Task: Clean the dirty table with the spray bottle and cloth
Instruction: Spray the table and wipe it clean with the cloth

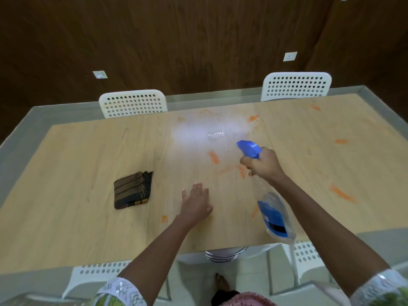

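Farthest left on the pale wood-grain surface (72, 173) lies my one cloth (132, 189), dark with brown stripes, folded into a square and lying flat, well apart from both of my hands. Just right of it, my left hand (196, 203) rests palm down on the wood, its fingers (197, 188) spread and flat, holding nothing. Past it, in the middle toward the far edge, there is a whitish wet patch of spray (209, 133) with a small glinting puddle in it. Orange smears (214, 157) are scattered from the centre out to the right side; I count about nine, though some are faint and blurred. My right hand (263, 164) is raised above the surface with its fingers (246, 161) wrapped tight round the neck of the one spray bottle (274, 214). Its blue nozzle (249, 147) points at the wet patch, and its clear body with a blue label hangs tilted back toward me under my forearm.

Two white perforated chairs stand at the far side, one on the left (132, 102) and one on the right (297, 86). Two more show at the near edge, left (99, 272) and right (305, 253). The far wall (176, 40) is dark brown wood panelling with two small white socket plates, the floor pale tile.
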